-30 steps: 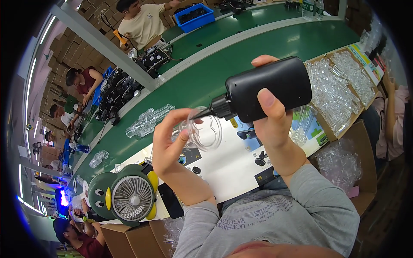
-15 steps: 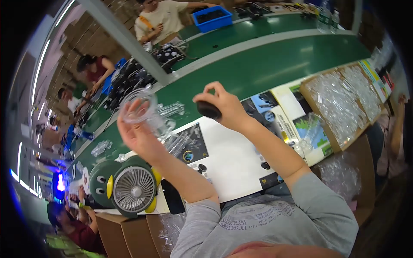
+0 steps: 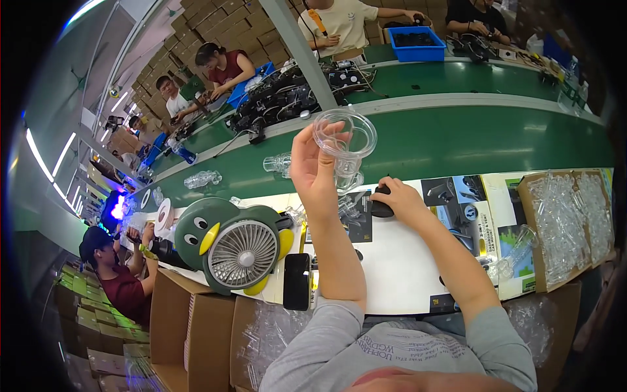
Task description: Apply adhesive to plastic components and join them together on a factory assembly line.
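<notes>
My left hand (image 3: 315, 171) is raised over the bench, fingers wrapped round a clear plastic part with a wide round ring (image 3: 373, 138) at its top. Lower down, my right hand (image 3: 403, 201) grips a black rounded piece (image 3: 381, 208) at the far edge of the white work surface (image 3: 400, 268). Its exact kind I cannot make out. Behind my left wrist lies another clear plastic part (image 3: 277, 163). More clear parts (image 3: 351, 208) rest on a dark printed sheet between my two forearms.
A green penguin-shaped fan (image 3: 243, 259) and a black phone (image 3: 297, 282) stand left of my left forearm. To the right is a cardboard box (image 3: 539, 266) of clear plastic parts. A metal post (image 3: 302, 55) rises behind the bench; beyond it people work by a blue bin (image 3: 418, 53).
My right hand has come down with the black piece toward the white surface. My left hand still holds the clear ringed part, now steadier and more upright. The whole view has shifted.
</notes>
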